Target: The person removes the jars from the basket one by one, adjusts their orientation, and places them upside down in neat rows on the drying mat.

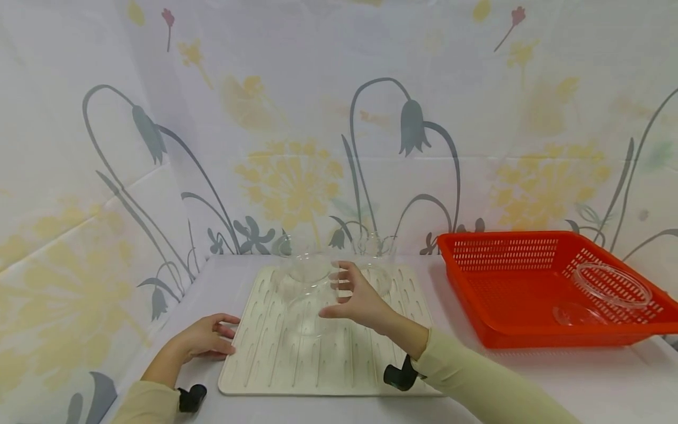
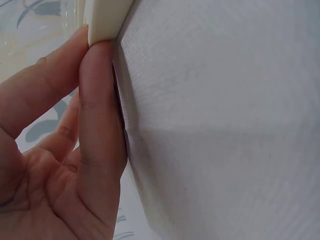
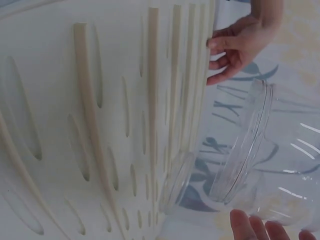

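A cream draining mat (image 1: 328,353) with raised ribs lies on the table. My left hand (image 1: 206,337) is at its left edge, and in the left wrist view fingertips (image 2: 97,55) touch the mat's rim. Over the mat, my right hand (image 1: 360,300) is spread in a loose C shape beside a clear jar (image 1: 307,271). In the right wrist view the jar (image 3: 280,165) shows a thick rim turned toward the mat, with fingertips (image 3: 242,222) right at its side. The thumb is hidden there.
Other clear vessels (image 1: 373,244) stand toward the back of the mat. At the right sits a red perforated basket (image 1: 508,330) holding a clear ring-shaped piece (image 1: 611,285) and another clear round piece (image 1: 577,314). A flower-patterned cloth (image 1: 339,118) rises behind the table.
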`<action>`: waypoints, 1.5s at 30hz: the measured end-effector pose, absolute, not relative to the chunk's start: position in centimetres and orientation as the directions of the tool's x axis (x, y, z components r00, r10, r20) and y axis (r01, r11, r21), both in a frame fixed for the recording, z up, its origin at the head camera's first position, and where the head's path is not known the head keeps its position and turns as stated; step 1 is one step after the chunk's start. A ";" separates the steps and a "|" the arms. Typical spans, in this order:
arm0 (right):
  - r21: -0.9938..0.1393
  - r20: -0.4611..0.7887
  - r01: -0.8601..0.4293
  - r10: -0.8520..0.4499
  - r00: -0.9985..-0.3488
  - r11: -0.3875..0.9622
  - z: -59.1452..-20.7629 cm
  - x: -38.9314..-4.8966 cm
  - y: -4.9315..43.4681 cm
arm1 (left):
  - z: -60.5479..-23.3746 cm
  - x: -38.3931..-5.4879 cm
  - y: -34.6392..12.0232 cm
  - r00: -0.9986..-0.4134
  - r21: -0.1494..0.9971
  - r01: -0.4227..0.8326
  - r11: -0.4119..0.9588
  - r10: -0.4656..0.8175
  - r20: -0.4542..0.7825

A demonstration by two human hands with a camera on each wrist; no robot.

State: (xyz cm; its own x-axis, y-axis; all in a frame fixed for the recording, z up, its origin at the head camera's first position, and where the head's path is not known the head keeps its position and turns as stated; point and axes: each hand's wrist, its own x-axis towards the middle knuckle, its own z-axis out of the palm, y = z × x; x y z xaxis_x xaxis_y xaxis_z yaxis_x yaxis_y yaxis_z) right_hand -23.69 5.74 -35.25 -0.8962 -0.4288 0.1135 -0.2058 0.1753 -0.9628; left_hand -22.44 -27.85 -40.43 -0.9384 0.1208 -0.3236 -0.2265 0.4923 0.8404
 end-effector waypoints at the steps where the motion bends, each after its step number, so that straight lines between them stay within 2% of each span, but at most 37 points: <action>1: -0.962 0.112 -0.206 -0.434 -0.894 0.177 -35.4 -23.7 5.5 | -40.4 -22.5 -27.8 -0.939 0.841 -0.229 0.490 0.117 -0.324; 24: -0.959 0.149 -0.240 -0.450 -0.881 0.152 -37.9 -23.9 0.2 | -40.1 -22.6 -27.8 -0.938 0.841 -0.213 0.497 0.139 -0.319; 34: -0.952 0.056 -0.193 -0.485 -0.873 0.239 -38.6 -23.7 -0.4 | -40.1 -22.5 -27.6 -0.936 0.835 -0.240 0.495 0.109 -0.334; 45: -0.952 -0.006 -0.148 -0.498 -0.867 0.269 -38.0 -23.7 0.8 | -40.4 -22.4 -28.0 -0.936 0.844 -0.229 0.484 0.129 -0.328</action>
State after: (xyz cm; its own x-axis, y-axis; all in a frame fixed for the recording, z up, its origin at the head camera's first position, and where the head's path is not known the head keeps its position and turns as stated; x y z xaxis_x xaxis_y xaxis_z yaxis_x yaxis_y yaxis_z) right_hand -23.66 0.80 -37.99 -0.8670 -0.4983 -0.0061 -0.1477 0.2686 -0.9519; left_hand -22.38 -27.96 -40.43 -0.9358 0.1288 -0.3282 -0.2294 0.4845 0.8442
